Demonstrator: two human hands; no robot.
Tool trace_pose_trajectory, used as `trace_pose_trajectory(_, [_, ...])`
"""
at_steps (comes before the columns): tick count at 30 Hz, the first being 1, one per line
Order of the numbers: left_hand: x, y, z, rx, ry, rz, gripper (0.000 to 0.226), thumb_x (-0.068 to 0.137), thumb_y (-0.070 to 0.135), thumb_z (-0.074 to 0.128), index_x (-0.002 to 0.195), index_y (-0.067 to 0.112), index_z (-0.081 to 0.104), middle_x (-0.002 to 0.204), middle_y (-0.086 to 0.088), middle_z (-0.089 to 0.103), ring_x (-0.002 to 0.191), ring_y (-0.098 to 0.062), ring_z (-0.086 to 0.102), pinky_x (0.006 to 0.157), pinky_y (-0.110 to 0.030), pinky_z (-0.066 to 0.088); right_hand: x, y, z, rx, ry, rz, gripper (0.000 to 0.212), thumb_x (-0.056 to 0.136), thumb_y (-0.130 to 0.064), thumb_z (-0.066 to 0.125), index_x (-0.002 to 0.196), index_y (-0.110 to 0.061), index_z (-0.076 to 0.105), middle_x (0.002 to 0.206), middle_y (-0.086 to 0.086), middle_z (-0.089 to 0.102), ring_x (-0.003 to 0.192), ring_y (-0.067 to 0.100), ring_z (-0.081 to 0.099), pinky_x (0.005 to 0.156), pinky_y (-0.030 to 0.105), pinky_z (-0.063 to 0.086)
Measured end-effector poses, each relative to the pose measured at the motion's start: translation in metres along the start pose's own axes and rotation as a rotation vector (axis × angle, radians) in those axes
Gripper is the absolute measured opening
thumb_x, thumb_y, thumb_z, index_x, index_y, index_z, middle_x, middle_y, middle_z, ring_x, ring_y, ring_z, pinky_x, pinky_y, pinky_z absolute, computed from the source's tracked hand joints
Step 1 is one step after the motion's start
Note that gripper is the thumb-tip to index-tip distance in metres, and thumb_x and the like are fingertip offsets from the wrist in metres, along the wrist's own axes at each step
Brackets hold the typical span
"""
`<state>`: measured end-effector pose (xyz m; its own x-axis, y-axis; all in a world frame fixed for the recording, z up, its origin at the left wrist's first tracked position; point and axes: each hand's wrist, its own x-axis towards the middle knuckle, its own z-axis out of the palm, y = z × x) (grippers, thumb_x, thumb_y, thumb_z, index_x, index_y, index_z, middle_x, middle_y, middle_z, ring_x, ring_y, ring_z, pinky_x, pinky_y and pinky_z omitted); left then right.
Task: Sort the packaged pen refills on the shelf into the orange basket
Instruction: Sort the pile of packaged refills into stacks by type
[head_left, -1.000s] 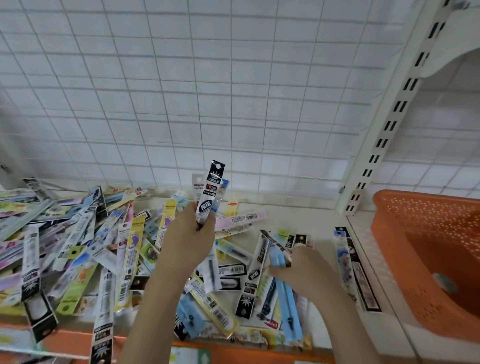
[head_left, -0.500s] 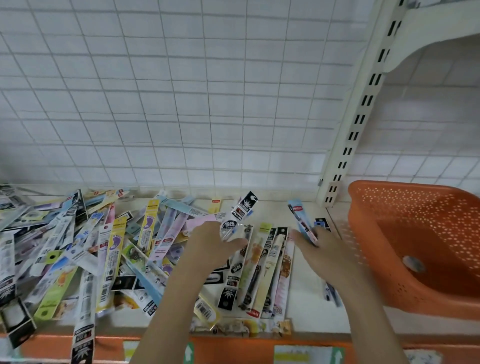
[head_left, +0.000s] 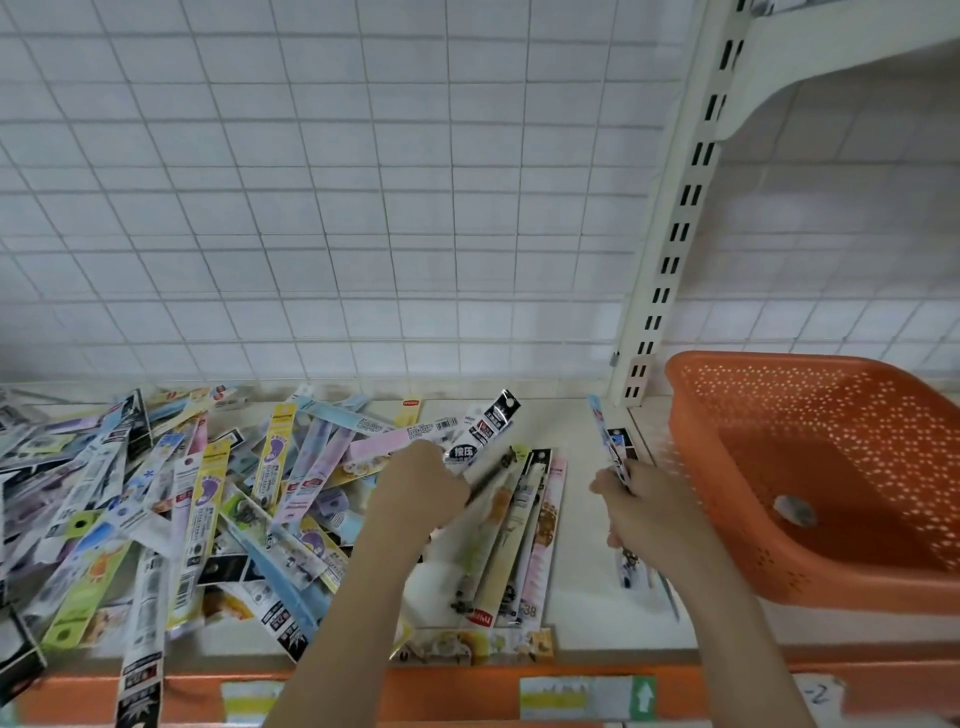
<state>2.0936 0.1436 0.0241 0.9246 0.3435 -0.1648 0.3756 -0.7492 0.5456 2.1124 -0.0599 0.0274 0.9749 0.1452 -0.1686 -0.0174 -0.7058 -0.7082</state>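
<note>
While left hand (head_left: 423, 486) grips black refill pack (head_left: 480, 434), "按压" label, orange basket (head_left: 826, 467) beside.

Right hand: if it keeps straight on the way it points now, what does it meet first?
Probably the slotted shelf upright; the right hand points up-back, left of the orange basket. Depth unclear.
</note>
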Motion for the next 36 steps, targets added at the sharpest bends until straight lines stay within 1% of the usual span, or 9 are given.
trace_pose_trajectory(2, [0.002,-0.001,-0.003,-0.026,0.028,0.004,0.022,0.085,0.017,0.052,0.065,0.014,0.041,0.060,0.001,0.046,0.051,-0.011,0.044,0.043,-0.019,0.034,-0.001,-0.002,0.001,0.012,-0.001,0.000,0.032,0.100,-0.025,0.035,0.105,-0.005,0.059,0.065,0.001,0.051,0.064,0.019,0.062,0.049,0.019,0.045])
trace_pose_trajectory(6, [0.001,-0.005,0.002,0.073,0.001,-0.001,0.029,0.079,0.035,0.065,0.081,0.009,0.053,0.064,-0.001,0.051,0.056,-0.015,0.045,0.046,-0.021,0.034,0.005,-0.001,0.008,0.006,-0.031,-0.006,0.034,0.098,-0.027,0.038,0.104,0.000,0.057,0.066,0.007,0.047,0.067,0.026,0.055,0.076,0.045,0.052])
trace_pose_trajectory(12, [-0.003,-0.001,0.012,0.221,-0.065,-0.007,0.025,0.083,0.016,0.053,0.106,0.004,0.054,0.098,-0.010,0.062,0.088,-0.026,0.061,0.065,-0.029,0.044,0.016,0.002,0.014,-0.060,-0.022,-0.030,0.031,0.096,-0.025,0.041,0.068,-0.013,0.042,0.067,0.009,0.052,0.060,0.023,0.047,0.064,0.036,0.043])
trace_pose_trajectory(16, [-0.007,0.006,-0.009,-0.075,-0.019,0.008,0.032,0.083,0.008,0.052,0.115,0.005,0.054,0.067,-0.002,0.058,0.048,-0.012,0.052,0.042,-0.019,0.041,0.016,0.001,0.013,-0.065,-0.020,-0.014,0.031,0.095,-0.025,0.042,0.065,-0.017,0.038,0.070,0.010,0.053,0.059,0.023,0.046,0.061,0.034,0.040])
trace_pose_trajectory(20, [-0.021,0.016,-0.039,-0.452,0.070,-0.035,0.018,0.084,0.005,0.051,0.100,0.003,0.061,0.059,-0.003,0.066,0.027,-0.006,0.043,0.030,-0.014,0.033,0.016,-0.001,0.012,-0.067,-0.027,-0.010,0.029,0.095,-0.025,0.043,0.068,-0.016,0.041,0.071,0.010,0.053,0.058,0.022,0.046,0.059,0.032,0.039])
trace_pose_trajectory(24, [-0.029,0.017,-0.047,-0.505,0.175,-0.027,0.020,0.088,0.016,0.052,0.080,0.000,0.063,0.037,0.004,0.052,0.020,-0.003,0.039,0.031,-0.012,0.033,0.017,-0.004,0.014,-0.072,-0.024,-0.031,0.030,0.095,-0.024,0.042,0.067,-0.015,0.043,0.070,0.011,0.055,0.057,0.023,0.045,0.058,0.031,0.038])
trace_pose_trajectory(28, [-0.024,0.006,-0.037,-0.379,0.309,0.055,0.043,0.089,0.022,0.053,0.051,0.012,0.034,0.030,0.007,0.030,0.023,-0.009,0.030,0.031,-0.010,0.022,0.018,-0.006,0.017,-0.065,-0.038,-0.039,0.029,0.096,-0.023,0.042,0.069,-0.011,0.046,0.074,0.012,0.057,0.058,0.021,0.045,0.059,0.030,0.038])
trace_pose_trajectory(32, [-0.027,-0.002,-0.029,-0.345,0.149,0.129,0.020,0.084,0.027,0.064,0.091,0.009,0.059,0.070,-0.006,0.064,0.060,-0.015,0.060,0.056,-0.023,0.048,0.014,-0.009,0.019,-0.110,-0.032,-0.060,0.032,0.096,-0.023,0.041,0.066,-0.014,0.045,0.082,0.017,0.064,0.061,0.021,0.049,0.060,0.031,0.040])
trace_pose_trajectory(36, [-0.029,-0.001,-0.017,-0.147,0.051,0.143,0.016,0.086,0.012,0.051,0.100,0.013,0.042,0.068,0.000,0.051,0.057,-0.014,0.047,0.052,-0.027,0.037,0.014,-0.007,0.019,-0.112,-0.041,-0.031,0.027,0.097,-0.024,0.040,0.083,-0.007,0.056,0.090,0.018,0.067,0.068,0.024,0.054,0.066,0.033,0.046])
